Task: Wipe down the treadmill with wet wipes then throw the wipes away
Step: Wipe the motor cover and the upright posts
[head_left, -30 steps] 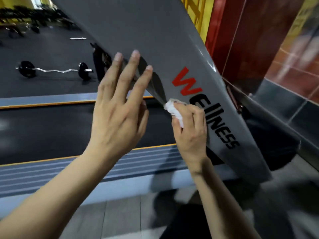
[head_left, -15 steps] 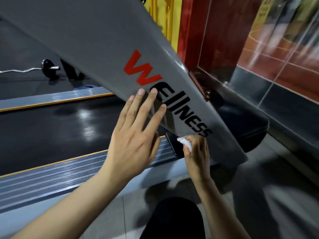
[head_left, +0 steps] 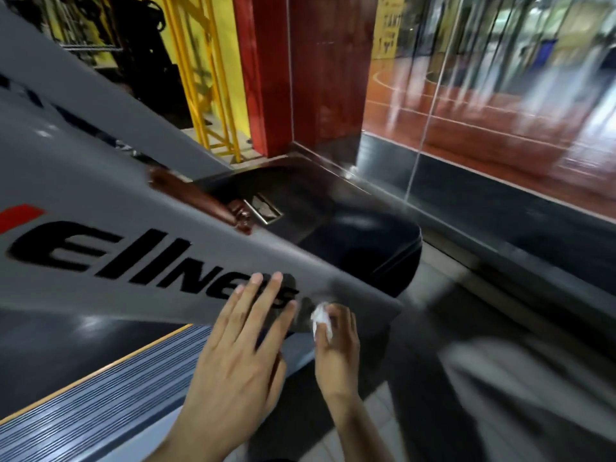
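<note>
A: What is hard to make out here?

B: A good deal. The whole head view is smeared with motion blur, worst at the right edge and the floor. The lettering on the slanted grey treadmill side panel (head_left: pixel 140 228) is cut off at the left edge, and the left hand (head_left: pixel 240 355) covers its last letters. The small crumpled white wet wipe (head_left: pixel 321 320) is mostly hidden in the right hand (head_left: pixel 336 348); only a bunched tuft shows.

A: How do the hands lie?

B: The left hand is spread, fingers straight, fingertips on the panel over the end of the black lettering. The right hand is curled round the wipe, pinching it against the panel's lower end, just beside the left hand.

A: And the treadmill itself?

B: Matt grey panel with bold black letters and a red stroke at the far left. Below it runs a ribbed grey side rail with a yellow stripe (head_left: pixel 110 378). Behind sits a glossy black rounded motor cover (head_left: pixel 366 245), near a dark red pillar (head_left: pixel 300 71).
</note>
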Motion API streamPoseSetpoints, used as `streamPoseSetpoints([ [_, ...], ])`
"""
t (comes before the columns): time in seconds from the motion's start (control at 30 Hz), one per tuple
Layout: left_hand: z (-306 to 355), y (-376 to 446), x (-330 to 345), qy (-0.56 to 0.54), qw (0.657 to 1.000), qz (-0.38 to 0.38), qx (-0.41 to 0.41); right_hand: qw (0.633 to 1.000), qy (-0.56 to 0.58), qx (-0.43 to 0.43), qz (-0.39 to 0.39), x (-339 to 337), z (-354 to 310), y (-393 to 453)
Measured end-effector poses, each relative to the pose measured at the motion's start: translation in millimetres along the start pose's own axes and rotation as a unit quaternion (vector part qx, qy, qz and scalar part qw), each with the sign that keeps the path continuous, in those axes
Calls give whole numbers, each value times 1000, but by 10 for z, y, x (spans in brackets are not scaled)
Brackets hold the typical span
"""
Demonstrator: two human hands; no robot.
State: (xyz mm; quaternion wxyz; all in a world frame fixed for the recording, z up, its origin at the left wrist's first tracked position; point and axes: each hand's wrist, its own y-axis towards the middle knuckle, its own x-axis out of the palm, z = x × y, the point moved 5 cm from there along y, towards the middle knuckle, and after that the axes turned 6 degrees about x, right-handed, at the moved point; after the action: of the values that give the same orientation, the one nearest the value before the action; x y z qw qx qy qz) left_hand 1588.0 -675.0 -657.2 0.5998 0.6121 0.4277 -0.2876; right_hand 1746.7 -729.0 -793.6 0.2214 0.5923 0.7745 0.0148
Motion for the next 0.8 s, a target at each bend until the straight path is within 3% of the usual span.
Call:
streamPoseSetpoints([
  [0.07,133,191,191,-33,999,14,18,997,48,44,32,-175,0,280],
  [0.13,284,458,403,-38,999,12,28,993,91,34,65,-367,-18,618],
  [0.2,407,782,631,-45,999,8,19,993,82,10,82,-506,17,1045],
  [0.27,488,1129,896,-42,999,-18,8,993,73,50,84,-563,109,1542],
  [0.43,415,1679,1505,14,980,-180,-85,997,23,43,54,-723,267,2526],
  [0.57,339,1769,1605,62,935,-329,-119,995,54,79,-8,-904,311,2869],
  [0.63,332,1736,1568,31,916,-371,-150,991,58,103,-62,-999,309,2977],
  [0.7,308,1816,1451,17,923,-349,-160,985,54,125,-104,-1103,338,3112],
  [0.8,192,2122,1184,78,967,-206,-126,981,58,141,-119,-1170,366,3338],
])
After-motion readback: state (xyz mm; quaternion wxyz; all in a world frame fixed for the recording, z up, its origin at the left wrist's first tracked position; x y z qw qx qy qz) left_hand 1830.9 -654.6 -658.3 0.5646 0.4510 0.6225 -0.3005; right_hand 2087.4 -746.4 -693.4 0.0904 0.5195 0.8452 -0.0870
